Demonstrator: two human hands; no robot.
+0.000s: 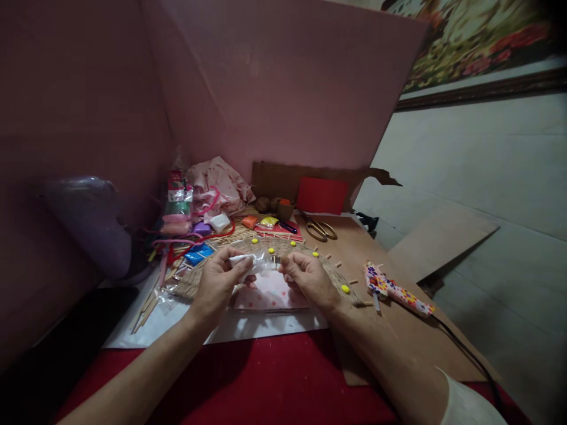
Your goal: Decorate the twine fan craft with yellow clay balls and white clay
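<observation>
Two bare forearms reach in from the bottom edge over a red cloth (274, 378) toward the middle of the table (398, 330). Left hand (219, 280) has its grip closed on a small clear plastic packet (257, 264) with something white inside, thumb and fingers pinching the packet's left end. Right hand (308, 276) is curled with its fingertips pinched at the packet's right end, so the packet is held up between both hands, just above a pink dotted sheet (270, 292). That sheet lies inside a curved woven straw arch (283, 247) which runs from left of the hands, behind them, and down to the right; small yellow balls (345, 288) sit along it, with short wooden pegs scattered beside its right end. Right of the arch lies a glue gun (398, 290) covered in a flower pattern, its black cord trailing toward the near right. Behind the arch are gold-handled scissors (319, 229) and a red card (322, 195) leaning on torn brown cardboard. To the left rear sit coloured clay packets (199, 252), pink tubing and a crumpled pink cloth (219, 183), with loose wooden sticks (148, 304) on white paper at the near left.
</observation>
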